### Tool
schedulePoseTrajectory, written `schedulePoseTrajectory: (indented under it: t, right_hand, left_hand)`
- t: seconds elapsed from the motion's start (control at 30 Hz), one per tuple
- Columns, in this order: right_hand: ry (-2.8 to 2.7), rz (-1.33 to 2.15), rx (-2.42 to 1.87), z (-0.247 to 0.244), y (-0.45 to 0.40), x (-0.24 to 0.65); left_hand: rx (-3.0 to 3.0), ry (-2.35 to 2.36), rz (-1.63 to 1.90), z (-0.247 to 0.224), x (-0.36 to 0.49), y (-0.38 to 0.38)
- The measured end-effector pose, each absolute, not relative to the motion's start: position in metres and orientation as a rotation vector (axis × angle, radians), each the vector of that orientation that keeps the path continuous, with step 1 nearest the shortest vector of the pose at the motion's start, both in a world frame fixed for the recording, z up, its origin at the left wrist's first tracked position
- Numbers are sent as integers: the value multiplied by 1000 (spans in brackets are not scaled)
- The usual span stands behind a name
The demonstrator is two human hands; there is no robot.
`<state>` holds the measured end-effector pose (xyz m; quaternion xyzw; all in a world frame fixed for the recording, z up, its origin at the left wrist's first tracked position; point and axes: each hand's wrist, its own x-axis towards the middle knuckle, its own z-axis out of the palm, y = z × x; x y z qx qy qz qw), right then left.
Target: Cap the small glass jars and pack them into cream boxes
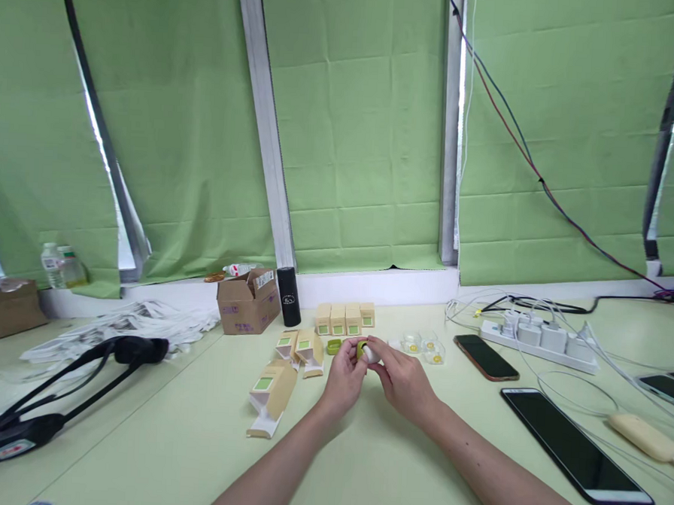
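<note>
Near the middle of the table, my left hand (345, 377) pinches a small green piece (360, 349) between thumb and fingertips. My right hand (408, 380) has its fingers closed on a small white piece (371, 354) that meets the green one; the fingers partly hide both, and their exact kind is unclear. Just beyond my left hand lies another green piece (333, 346). To its left are opened small beige cartons with green labels, the nearest carton (273, 391) with its flap out. A row of closed beige cartons (338, 320) stands behind. Clear plastic pods (423, 346) with yellow centres sit beyond my right hand.
A brown cardboard box (248, 305) and a black cylinder (288, 297) stand at the back. Black headgear (69, 397) and white cables (123, 328) lie left. On the right are a phone (486, 357), a larger phone (575, 446) and a crowded power strip (538, 346).
</note>
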<state>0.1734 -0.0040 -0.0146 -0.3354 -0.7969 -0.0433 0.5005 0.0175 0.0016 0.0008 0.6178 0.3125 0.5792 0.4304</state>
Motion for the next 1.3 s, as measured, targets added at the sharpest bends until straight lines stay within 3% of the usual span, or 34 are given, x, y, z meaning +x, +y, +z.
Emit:
schedulePoseTrajectory:
  t: [0.77,1.3]
  right_hand:
    - [-1915,-251,-843,-20,-4,171]
    - [-1788,110,-844,-22,-2,171]
  left_hand:
    - [1586,736,1372,-8,13,7]
    - [1523,767,1414,-1,4,3]
